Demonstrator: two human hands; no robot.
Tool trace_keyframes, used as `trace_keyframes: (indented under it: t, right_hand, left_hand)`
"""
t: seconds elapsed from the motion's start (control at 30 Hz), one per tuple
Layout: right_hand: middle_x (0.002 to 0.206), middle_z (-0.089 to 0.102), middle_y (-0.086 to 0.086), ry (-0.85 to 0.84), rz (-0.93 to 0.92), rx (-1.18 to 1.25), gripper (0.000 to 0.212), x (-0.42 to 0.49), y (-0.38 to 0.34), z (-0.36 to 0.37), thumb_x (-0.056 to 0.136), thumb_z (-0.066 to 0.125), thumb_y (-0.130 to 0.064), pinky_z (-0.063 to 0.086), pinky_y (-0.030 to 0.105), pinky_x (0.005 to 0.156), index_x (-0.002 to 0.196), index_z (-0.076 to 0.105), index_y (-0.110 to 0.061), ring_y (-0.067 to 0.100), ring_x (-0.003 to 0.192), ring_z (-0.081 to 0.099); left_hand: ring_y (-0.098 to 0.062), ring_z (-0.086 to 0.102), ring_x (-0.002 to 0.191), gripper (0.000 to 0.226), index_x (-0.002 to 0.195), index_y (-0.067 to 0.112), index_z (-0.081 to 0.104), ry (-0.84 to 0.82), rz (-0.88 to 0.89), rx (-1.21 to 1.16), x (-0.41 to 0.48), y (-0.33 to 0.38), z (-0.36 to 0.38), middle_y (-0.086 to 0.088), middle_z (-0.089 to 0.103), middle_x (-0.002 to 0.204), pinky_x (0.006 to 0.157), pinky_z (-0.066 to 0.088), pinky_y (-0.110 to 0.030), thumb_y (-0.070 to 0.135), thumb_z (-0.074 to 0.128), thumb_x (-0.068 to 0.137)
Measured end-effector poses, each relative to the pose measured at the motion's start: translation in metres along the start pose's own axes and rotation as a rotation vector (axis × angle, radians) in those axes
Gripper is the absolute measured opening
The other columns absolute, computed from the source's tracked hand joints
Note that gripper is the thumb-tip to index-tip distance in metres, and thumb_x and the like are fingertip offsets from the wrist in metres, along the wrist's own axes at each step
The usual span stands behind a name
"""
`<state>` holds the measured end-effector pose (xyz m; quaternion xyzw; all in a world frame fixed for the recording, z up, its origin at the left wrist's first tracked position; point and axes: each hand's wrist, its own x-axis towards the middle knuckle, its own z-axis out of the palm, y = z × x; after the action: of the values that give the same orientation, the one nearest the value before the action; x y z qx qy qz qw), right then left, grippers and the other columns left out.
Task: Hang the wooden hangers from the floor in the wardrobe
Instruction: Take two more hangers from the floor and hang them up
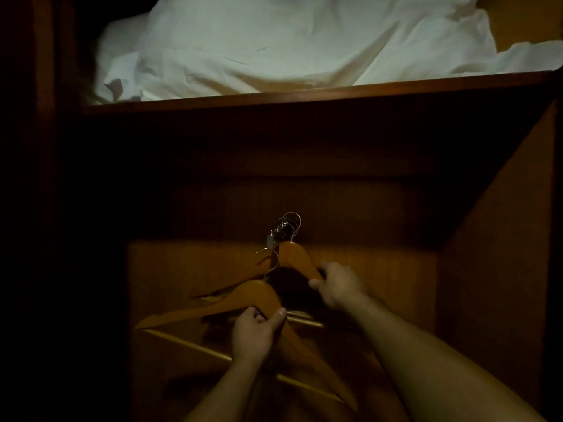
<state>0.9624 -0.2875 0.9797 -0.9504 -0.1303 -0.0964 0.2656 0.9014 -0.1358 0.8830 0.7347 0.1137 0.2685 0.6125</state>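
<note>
Two wooden hangers with metal hooks are in the dim wardrobe. The nearer hanger [225,303] is gripped at its right shoulder by my left hand [256,332]; its hook [272,264] points up, free of the rail. The farther hanger [294,254] hangs from a short rail fitting [285,228] where several metal hooks bunch together. My right hand [336,287] is closed on that hanger's right arm. The lower bars of both hangers run below my hands.
A wooden shelf edge [304,92] spans the wardrobe above, with crumpled white bedding [289,44] on it. The wardrobe's right side wall [499,239] slants close by; the left side is in deep shadow.
</note>
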Motion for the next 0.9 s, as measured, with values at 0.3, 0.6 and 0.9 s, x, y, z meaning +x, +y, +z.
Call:
trace_keyframes:
  t: [0.3, 0.6, 0.9]
  right_hand:
    - [0.111, 0.061, 0.000, -0.040, -0.026, 0.043, 0.037, 0.033, 0.005, 0.006, 0.098, 0.057, -0.032, 0.053, 0.038, 0.091, 0.134, 0.053, -0.025, 0.017, 0.095, 0.060]
    - [0.132, 0.057, 0.001, -0.106, -0.036, 0.067, 0.049, 0.051, 0.012, 0.031, 0.097, 0.059, -0.033, 0.050, 0.036, 0.093, 0.143, 0.045, -0.026, 0.021, 0.115, 0.059]
    - [0.126, 0.060, 0.001, -0.036, -0.028, 0.020, 0.042, 0.051, 0.019, 0.035, 0.098, 0.058, -0.029, 0.053, 0.036, 0.090, 0.138, 0.048, -0.026, 0.021, 0.110, 0.060]
  left_hand:
    - [-0.013, 0.046, 0.054, 0.041, 0.064, 0.014, 0.044, 0.039, 0.016, 0.007, 0.014, -0.009, 0.021, 0.003, 0.048, 0.057, 0.058, 0.037, -0.029, 0.030, 0.076, 0.084]
    - [-0.010, 0.045, 0.048, 0.039, 0.063, 0.015, 0.045, 0.043, 0.003, -0.020, 0.024, -0.023, 0.021, 0.009, 0.046, 0.049, 0.057, 0.037, -0.027, 0.026, 0.076, 0.084]
    - [-0.013, 0.043, 0.050, 0.040, 0.064, 0.014, 0.045, 0.009, 0.011, 0.007, 0.028, -0.024, 0.021, 0.003, 0.046, 0.054, 0.056, 0.036, -0.029, 0.029, 0.076, 0.084]
